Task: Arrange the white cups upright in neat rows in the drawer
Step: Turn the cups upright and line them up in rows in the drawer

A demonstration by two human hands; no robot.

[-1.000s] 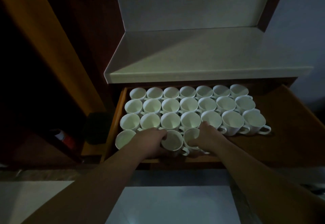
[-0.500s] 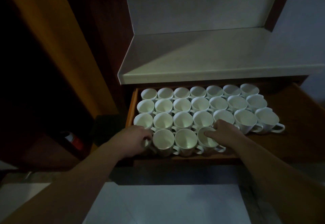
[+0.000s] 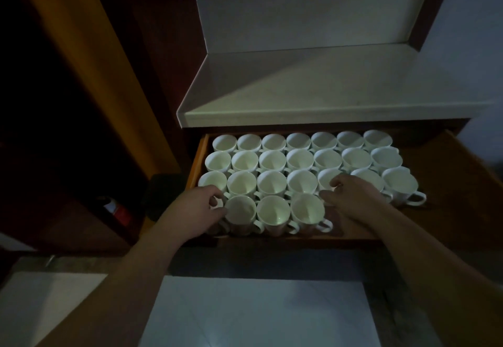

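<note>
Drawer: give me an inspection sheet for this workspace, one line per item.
Surface: wooden drawer pulled open, right part bare.
Job's things: white cups upright, three full rows of seven, front row partly filled.
Clutter: nothing seen in the drawer.
Hands: left hand grips the front-left cup; right hand fingers curl over the rim of a third-row cup.
Cables: nothing seen.
Surroundings: pale countertop above; red-and-white object on dark shelf at left; dim light.

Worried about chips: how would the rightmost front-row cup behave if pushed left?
The rightmost front-row cup looks like hard glazed ceramic, so it probably slides stiffly. Upright and squat, it seems unlikely to tip. Packed against its neighbour, it would likely knock it.
</note>
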